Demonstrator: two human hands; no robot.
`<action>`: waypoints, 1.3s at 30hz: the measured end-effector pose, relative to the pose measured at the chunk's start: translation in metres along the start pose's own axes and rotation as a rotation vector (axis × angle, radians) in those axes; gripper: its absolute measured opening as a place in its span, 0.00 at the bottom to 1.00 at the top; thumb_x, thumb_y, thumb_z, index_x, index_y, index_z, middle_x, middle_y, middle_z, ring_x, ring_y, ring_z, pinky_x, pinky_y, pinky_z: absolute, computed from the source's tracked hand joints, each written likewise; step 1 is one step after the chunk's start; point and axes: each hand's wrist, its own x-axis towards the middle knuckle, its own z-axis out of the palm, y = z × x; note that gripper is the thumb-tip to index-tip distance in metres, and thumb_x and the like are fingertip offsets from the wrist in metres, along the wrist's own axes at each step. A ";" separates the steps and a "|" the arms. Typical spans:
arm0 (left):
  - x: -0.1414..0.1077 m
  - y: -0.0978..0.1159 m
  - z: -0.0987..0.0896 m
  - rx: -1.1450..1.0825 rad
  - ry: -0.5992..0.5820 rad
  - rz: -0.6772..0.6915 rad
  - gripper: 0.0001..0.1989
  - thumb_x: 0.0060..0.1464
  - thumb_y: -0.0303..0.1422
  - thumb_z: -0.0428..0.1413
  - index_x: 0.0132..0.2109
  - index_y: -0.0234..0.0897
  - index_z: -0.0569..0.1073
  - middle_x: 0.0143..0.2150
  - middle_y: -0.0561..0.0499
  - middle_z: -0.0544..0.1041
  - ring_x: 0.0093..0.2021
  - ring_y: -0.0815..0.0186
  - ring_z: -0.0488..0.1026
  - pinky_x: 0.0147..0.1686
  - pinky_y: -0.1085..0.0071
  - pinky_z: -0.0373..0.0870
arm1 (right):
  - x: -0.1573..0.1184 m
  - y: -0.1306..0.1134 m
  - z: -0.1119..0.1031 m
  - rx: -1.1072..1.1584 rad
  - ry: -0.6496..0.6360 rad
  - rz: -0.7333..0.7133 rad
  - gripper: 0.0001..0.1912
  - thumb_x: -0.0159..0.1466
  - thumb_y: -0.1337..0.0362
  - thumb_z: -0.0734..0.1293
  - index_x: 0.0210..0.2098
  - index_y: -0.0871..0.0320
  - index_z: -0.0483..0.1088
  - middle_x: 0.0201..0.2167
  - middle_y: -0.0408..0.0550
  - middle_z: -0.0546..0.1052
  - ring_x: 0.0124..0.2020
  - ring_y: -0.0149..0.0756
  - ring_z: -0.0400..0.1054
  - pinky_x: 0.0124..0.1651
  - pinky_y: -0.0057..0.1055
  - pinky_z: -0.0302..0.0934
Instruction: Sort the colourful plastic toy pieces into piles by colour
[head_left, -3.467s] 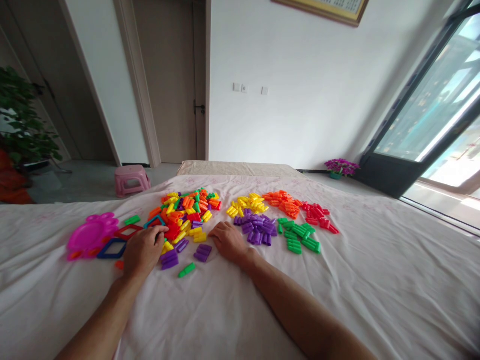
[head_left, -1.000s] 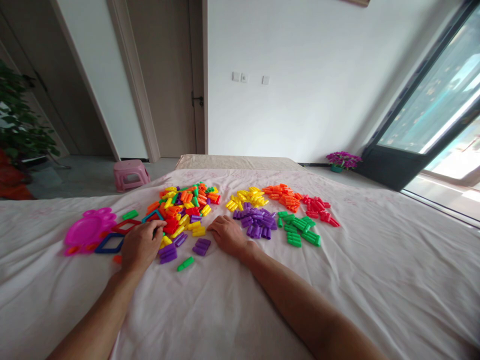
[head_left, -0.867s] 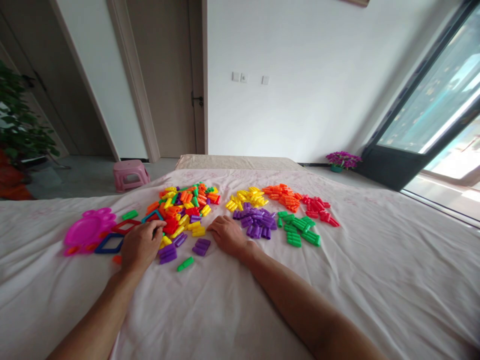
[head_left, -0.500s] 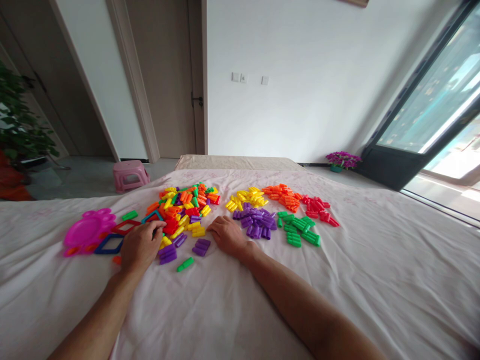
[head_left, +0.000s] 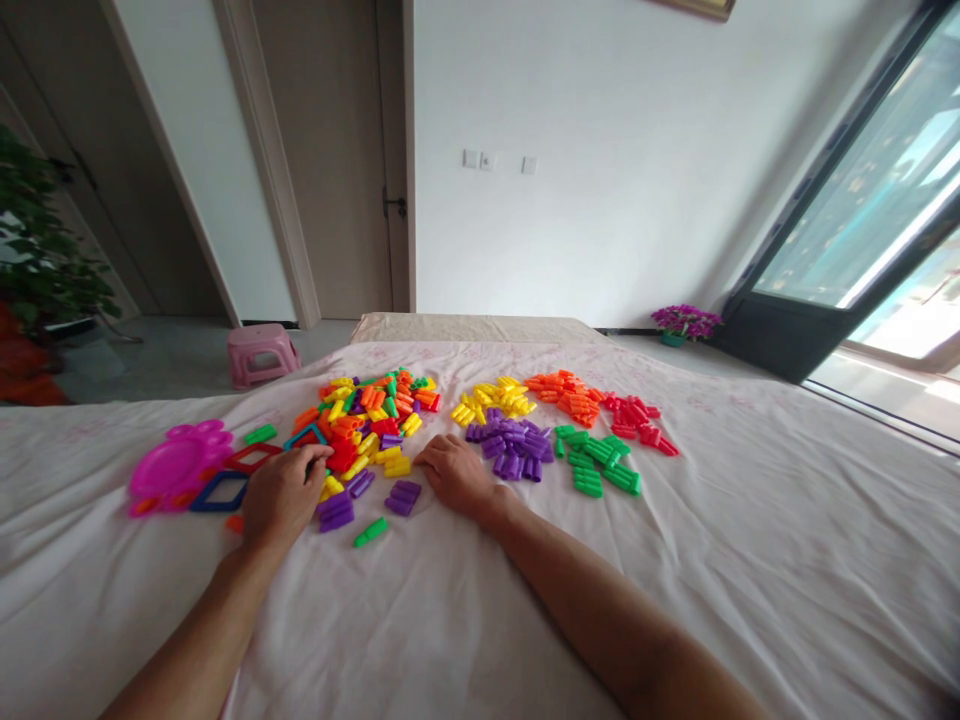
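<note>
My left hand (head_left: 283,492) is at the left edge of a mixed-colour pile of plastic pieces (head_left: 371,400), its thumb and fingers close together beside a red piece (head_left: 343,455); whether it grips anything is too small to tell. My right hand (head_left: 454,470) rests on the cloth with fingers bent down, between a purple piece (head_left: 403,498) and the purple pile (head_left: 514,445). Separate piles of yellow (head_left: 495,398), orange (head_left: 568,395), red (head_left: 639,424) and green pieces (head_left: 600,460) lie to the right. One green piece (head_left: 370,532) lies nearer me.
Left of my left hand lie a pink paw-shaped tray (head_left: 180,460), a blue frame (head_left: 219,491), a red frame (head_left: 253,457) and another green piece (head_left: 260,434). A wrinkled pale cloth (head_left: 750,520) covers the surface. Beyond it stands a pink stool (head_left: 262,352).
</note>
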 end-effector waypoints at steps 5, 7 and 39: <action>0.000 -0.002 0.002 0.005 0.007 0.013 0.16 0.62 0.37 0.47 0.46 0.42 0.78 0.43 0.49 0.83 0.43 0.58 0.77 0.43 0.65 0.67 | 0.000 -0.001 -0.002 0.010 -0.007 0.006 0.12 0.67 0.70 0.64 0.46 0.55 0.77 0.45 0.48 0.77 0.46 0.36 0.67 0.53 0.31 0.58; 0.000 -0.002 0.003 -0.001 0.009 0.019 0.16 0.62 0.36 0.47 0.46 0.41 0.78 0.43 0.49 0.83 0.43 0.58 0.77 0.43 0.65 0.67 | 0.000 -0.001 -0.002 0.010 -0.004 0.009 0.11 0.67 0.70 0.64 0.46 0.55 0.77 0.44 0.48 0.77 0.46 0.36 0.67 0.53 0.31 0.58; -0.001 -0.005 0.009 -0.010 0.070 0.063 0.14 0.61 0.34 0.47 0.45 0.41 0.78 0.44 0.52 0.83 0.42 0.60 0.78 0.45 0.65 0.67 | -0.001 0.001 0.002 0.024 0.023 -0.005 0.12 0.66 0.71 0.64 0.45 0.55 0.77 0.44 0.47 0.77 0.46 0.36 0.67 0.53 0.32 0.59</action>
